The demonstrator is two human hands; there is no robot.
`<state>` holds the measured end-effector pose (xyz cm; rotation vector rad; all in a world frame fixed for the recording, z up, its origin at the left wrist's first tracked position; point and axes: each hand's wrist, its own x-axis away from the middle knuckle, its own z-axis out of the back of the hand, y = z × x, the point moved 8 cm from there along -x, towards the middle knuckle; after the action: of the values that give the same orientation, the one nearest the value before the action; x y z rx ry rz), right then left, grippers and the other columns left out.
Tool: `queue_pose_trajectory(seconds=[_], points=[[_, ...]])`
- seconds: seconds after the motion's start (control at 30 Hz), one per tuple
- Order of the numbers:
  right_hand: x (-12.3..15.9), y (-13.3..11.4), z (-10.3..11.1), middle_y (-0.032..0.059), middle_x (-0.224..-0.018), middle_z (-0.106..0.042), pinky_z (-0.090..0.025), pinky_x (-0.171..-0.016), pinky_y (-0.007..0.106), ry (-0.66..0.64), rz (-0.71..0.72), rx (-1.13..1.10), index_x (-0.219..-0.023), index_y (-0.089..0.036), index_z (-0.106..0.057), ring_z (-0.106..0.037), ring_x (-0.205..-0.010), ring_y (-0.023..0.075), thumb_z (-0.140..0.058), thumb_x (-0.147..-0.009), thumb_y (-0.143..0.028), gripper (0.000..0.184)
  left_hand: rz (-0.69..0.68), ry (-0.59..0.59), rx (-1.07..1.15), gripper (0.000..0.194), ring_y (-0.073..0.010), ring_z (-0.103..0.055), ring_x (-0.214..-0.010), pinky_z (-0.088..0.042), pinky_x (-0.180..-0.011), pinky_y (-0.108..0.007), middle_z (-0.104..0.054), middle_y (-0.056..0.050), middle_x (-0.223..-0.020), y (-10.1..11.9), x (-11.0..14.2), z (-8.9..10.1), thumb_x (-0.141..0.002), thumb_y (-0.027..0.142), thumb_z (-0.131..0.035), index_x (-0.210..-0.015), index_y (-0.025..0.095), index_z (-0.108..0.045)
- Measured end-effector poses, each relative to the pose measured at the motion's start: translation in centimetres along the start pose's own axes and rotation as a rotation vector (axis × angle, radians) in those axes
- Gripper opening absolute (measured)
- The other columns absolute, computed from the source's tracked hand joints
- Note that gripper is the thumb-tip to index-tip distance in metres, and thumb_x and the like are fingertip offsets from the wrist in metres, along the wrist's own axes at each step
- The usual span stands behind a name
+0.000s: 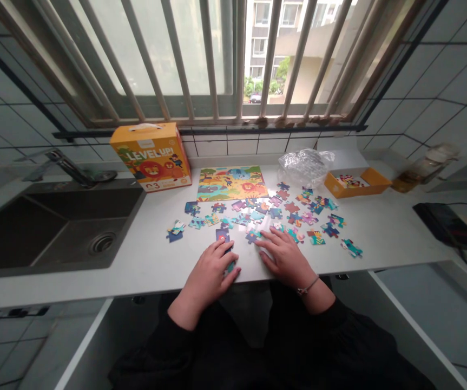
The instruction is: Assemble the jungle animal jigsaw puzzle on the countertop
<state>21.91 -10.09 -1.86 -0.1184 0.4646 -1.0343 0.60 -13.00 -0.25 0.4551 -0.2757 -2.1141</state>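
Note:
My left hand (212, 265) rests palm down near the counter's front edge, fingers apart. It partly covers a dark blue puzzle piece (222, 234) with a red spot and a teal piece under the fingers. My right hand (285, 255), a bracelet at its wrist, lies with fingers spread. Its fingertips are beside a blue-purple puzzle piece (251, 237) and reach the loose pieces behind; whether they touch any is unclear. Several colourful pieces lie scattered beyond both hands, among them a yellow-striped piece (316, 238) to the right and a dark blue piece (175, 236) to the left.
A colourful animal picture sheet (233, 184) lies at the back. Behind it to the left stands an orange puzzle box (152, 157). Crumpled clear plastic (304, 167) and an open orange tray (357, 189) sit back right. A sink (74, 235) is left; a black device (450, 227) lies right.

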Motion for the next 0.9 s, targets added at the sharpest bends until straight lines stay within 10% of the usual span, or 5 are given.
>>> queue_pose_trajectory(seconds=[0.13,0.43,0.9], points=[[0.0,0.2,0.4,0.0097,-0.154,-0.072,-0.043,-0.128,0.063,0.034,-0.005,-0.038,-0.130,-0.027,-0.079,-0.055,-0.153,0.0379,-0.064,-0.109,-0.039,0.029,0.004,0.038,0.083,0.020,-0.0334,-0.050,-0.160,-0.044,-0.132,-0.058,-0.062,-0.013,-0.166,-1.2,0.8,1.2,-0.106,0.033,-0.073,-0.123,0.024,-0.077],[0.2,0.9,1.1,0.0120,-0.133,-0.079,-0.052,-0.118,0.054,0.125,-0.043,-0.118,-0.115,-0.023,-0.080,-0.068,-0.130,0.0322,-0.059,-0.109,-0.033,0.024,0.114,-0.138,-0.099,0.132,-0.0451,-0.028,-0.172,-0.023,-0.139,-0.067,-0.033,-0.024,-0.184,-6.3,3.5,1.2,-0.071,0.076,-0.097,-0.177,0.023,-0.039],[0.4,1.2,0.9,0.0103,-0.130,-0.080,-0.053,-0.112,0.049,0.142,-0.041,-0.104,-0.110,-0.024,-0.079,-0.070,-0.122,0.0302,-0.061,-0.107,-0.028,0.019,0.113,-0.152,-0.212,0.138,-0.0421,-0.033,-0.171,-0.022,-0.140,-0.062,-0.033,-0.023,-0.184,-5.9,3.6,0.7,-0.078,0.084,-0.087,-0.183,0.019,-0.024]])
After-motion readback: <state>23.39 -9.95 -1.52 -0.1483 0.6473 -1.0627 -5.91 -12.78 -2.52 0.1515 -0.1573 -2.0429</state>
